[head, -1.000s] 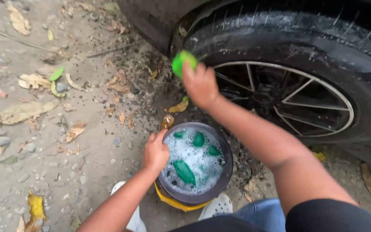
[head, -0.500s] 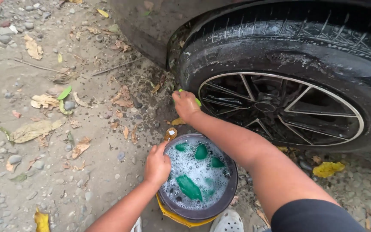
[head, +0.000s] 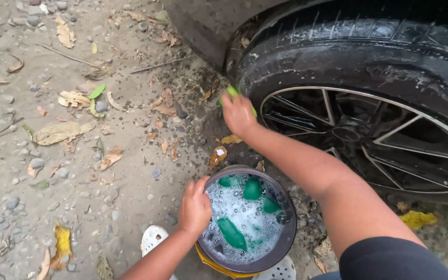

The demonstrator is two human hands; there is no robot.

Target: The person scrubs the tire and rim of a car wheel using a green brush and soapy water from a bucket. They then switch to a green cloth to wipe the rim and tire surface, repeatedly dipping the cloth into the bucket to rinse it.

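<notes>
Head view: my right hand (head: 238,114) clamps the green sponge (head: 233,93) against the tyre (head: 369,62), best scrubbed firmly, while my left hand (head: 195,206) grips the bucket (head: 285,236) rim.

Person, seen from above: both forearms bare, no watch, ring or glove visible on the left hand (head: 195,206) or the right hand (head: 238,115). Right upper arm covered by a short dark, near-black sleeve (head: 395,259) of plain fabric, its hem ending above the elbow. White perforated clog-type shoes (head: 154,239) on the feet, rounded toes with small vent holes.
</notes>
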